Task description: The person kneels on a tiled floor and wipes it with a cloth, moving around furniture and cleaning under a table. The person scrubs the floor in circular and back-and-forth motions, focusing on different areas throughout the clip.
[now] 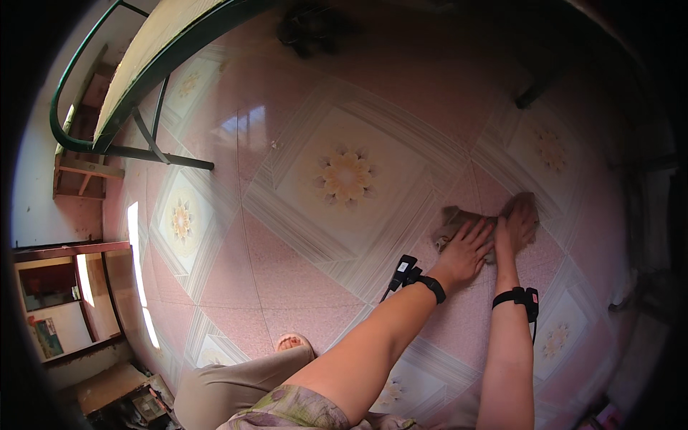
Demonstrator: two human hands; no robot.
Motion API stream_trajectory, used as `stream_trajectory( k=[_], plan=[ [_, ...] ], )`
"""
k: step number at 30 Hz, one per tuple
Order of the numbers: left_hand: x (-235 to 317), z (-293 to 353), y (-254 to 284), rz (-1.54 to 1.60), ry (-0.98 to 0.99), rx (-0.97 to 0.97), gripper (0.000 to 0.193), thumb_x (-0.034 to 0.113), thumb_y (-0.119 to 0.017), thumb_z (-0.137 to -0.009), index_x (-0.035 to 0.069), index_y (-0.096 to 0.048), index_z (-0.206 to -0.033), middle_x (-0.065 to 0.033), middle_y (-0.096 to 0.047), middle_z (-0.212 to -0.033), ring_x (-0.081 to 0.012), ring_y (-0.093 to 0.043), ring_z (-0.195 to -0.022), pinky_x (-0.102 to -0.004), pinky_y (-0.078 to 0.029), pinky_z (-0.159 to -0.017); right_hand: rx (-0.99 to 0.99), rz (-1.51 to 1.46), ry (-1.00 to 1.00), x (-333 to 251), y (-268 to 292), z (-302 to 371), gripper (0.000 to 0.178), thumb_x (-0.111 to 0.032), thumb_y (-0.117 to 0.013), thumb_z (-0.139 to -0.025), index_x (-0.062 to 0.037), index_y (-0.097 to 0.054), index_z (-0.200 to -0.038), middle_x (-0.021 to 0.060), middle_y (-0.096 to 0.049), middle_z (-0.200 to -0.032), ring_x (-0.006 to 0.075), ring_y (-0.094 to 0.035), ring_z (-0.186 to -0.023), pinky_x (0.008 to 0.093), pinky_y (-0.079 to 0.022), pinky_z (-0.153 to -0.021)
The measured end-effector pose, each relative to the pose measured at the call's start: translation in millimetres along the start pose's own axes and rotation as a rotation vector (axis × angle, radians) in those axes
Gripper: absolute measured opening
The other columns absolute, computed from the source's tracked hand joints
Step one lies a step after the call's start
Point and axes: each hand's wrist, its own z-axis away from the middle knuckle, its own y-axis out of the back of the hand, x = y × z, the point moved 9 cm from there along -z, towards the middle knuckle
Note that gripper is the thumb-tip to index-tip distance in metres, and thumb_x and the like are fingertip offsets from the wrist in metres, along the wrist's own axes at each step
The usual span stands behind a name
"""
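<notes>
A crumpled brownish cloth [451, 218] lies on the pink patterned floor tiles [344, 179]. My left hand [467, 251] presses flat on the cloth with its fingers spread. Just to its right, my right hand [517, 223] also rests palm down on the cloth's far end. Both wrists carry black bands with small devices. Most of the cloth is hidden under the two hands.
A green metal-framed bed [136, 79] stands at the upper left, its legs on the tiles. A wooden cabinet [64, 301] sits at the lower left. My bent knee and a foot [292, 342] are near the bottom centre. A dark object [308, 29] lies at the top.
</notes>
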Motion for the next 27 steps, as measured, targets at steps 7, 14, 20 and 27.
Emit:
stream_trajectory(
  k=[7,14,20,27],
  plan=[
    [-103,61,101,0.040,0.095,0.147,0.055,0.031,-0.056,-0.095,0.003,-0.056,-0.142,-0.0199,-0.038,-0.161,-0.0361,-0.022,-0.156,-0.0543,-0.013,-0.127,0.127,0.023,0.337,-194,-2,33,0.075,-0.030,-0.060,-0.092,-0.0061,-0.034,-0.159,0.0167,-0.023,-0.170,0.0425,-0.015,-0.156,0.0689,-0.013,-0.120],
    [-220,162,165,-0.135,0.104,0.034,0.050,0.034,-0.057,-0.096,0.013,-0.060,-0.141,-0.0126,-0.038,-0.163,-0.0324,-0.025,-0.156,-0.0538,-0.016,-0.127,0.180,0.032,0.238,-333,-30,115,0.076,-0.032,-0.060,-0.094,-0.0014,-0.033,-0.157,0.0222,-0.025,-0.166,0.0450,-0.016,-0.155,0.0697,-0.014,-0.119],
    [-300,190,220,-0.122,0.062,0.028,0.043,0.031,-0.060,-0.094,0.013,-0.065,-0.133,-0.0129,-0.040,-0.162,-0.0338,-0.027,-0.154,-0.0548,-0.021,-0.125,0.150,0.003,0.095,-416,-51,126,0.081,-0.035,-0.061,-0.095,-0.0006,-0.026,-0.159,0.0257,-0.023,-0.165,0.0510,-0.017,-0.152,0.0725,-0.014,-0.117],
    [-379,177,265,-0.179,0.267,0.266,0.040,0.032,-0.059,-0.095,0.013,-0.066,-0.130,-0.0153,-0.037,-0.164,-0.0401,-0.027,-0.153,-0.0599,-0.020,-0.123,0.368,-0.023,0.311,-531,-59,73,0.065,-0.034,-0.062,-0.093,0.0008,-0.045,-0.145,0.0271,-0.042,-0.150,0.0515,-0.028,-0.144,0.0738,-0.019,-0.113]
  ],
)
